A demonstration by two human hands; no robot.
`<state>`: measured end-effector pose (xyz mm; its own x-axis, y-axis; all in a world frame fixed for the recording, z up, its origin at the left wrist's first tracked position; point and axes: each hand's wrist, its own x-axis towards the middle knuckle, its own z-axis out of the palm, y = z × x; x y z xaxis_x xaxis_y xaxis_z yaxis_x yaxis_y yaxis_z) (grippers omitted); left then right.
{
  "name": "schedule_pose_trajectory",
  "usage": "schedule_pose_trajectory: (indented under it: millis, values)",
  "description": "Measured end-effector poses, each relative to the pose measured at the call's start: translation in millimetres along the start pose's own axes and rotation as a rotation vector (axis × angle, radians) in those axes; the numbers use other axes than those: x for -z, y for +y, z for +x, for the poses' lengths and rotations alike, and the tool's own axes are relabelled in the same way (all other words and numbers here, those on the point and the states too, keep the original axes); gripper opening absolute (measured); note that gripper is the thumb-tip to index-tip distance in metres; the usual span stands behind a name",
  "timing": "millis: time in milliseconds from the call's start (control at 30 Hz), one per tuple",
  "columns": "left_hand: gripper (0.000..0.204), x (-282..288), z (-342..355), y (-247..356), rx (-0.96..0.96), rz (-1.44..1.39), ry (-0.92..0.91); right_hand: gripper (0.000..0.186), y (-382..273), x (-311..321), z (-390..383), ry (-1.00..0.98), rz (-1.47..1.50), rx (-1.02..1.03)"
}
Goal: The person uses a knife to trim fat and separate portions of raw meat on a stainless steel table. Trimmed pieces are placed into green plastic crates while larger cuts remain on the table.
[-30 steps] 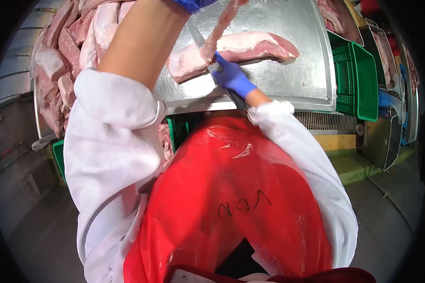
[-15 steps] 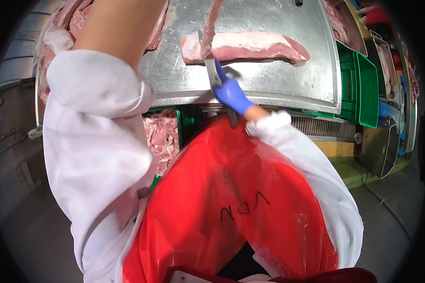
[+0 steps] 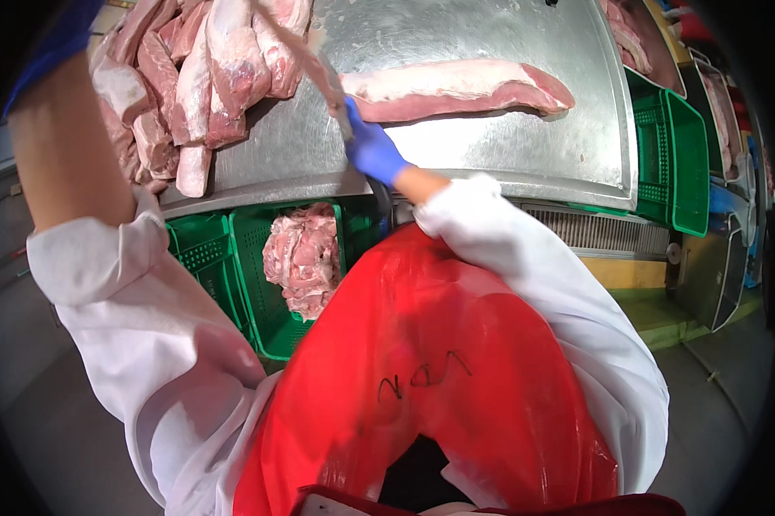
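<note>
A metal table point(image 3: 594, 163) spans 11 to 1 o'clock, a meat slab point(image 3: 456, 90) lying at 1; your right hand point(image 3: 374, 153), at 12, grips a knife point(image 3: 380, 199) near a meat strip point(image 3: 307, 57); your left hand point(image 3: 54, 45), at 10, hides its grip; trimming seems in hand, next needing a controlled cut

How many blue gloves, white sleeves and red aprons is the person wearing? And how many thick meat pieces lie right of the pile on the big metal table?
Blue gloves: 2
White sleeves: 2
Red apron: 1
Thick meat piece: 1
Total: 6
</note>
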<state>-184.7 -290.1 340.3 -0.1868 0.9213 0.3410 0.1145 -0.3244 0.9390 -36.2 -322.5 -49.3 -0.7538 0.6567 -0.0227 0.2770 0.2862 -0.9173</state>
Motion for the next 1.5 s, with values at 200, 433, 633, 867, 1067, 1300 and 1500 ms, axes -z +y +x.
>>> schedule_pose_trajectory:
  millis: [200, 433, 633, 867, 1067, 1300, 1500]
  values:
    - [0.022, -5.3, -7.0, 22.8, 0.03, 0.251, 0.028, 0.081, -20.9, -26.6, 3.2, -0.161, 0.112, 0.097]
    - [0.025, -81.2, 12.4, 39.2, 0.009, 0.419, -0.041, 0.076, 42.1, 112.8, -65.4, 0.011, -0.004, 0.234]
    - [0.028, -221.7, 63.9, 15.3, -0.103, 0.411, -0.359, 0.078, 69.9, 253.2, -118.0, 0.15, 0.041, -0.192]
    - [0.031, -460.8, 99.1, -29.1, -0.317, 0.385, -0.809, 0.076, 103.5, 292.4, -120.6, 0.486, 0.023, 0.193]
    - [0.042, -404.2, 143.6, -169.8, -0.08, 0.604, -0.924, 0.077, 125.1, 309.6, -85.3, 0.413, 0.084, -0.168]
    - [0.115, -33.6, -85.9, -356.8, 0.506, 1.423, -0.627, 0.069, 148.6, 299.6, -48.8, 0.285, -0.046, -0.142]
    - [0.122, -130.4, -138.2, -342.6, 0.615, 1.357, -0.196, 0.077, 186.2, 356.2, 8.0, 0.284, 0.083, -0.09]
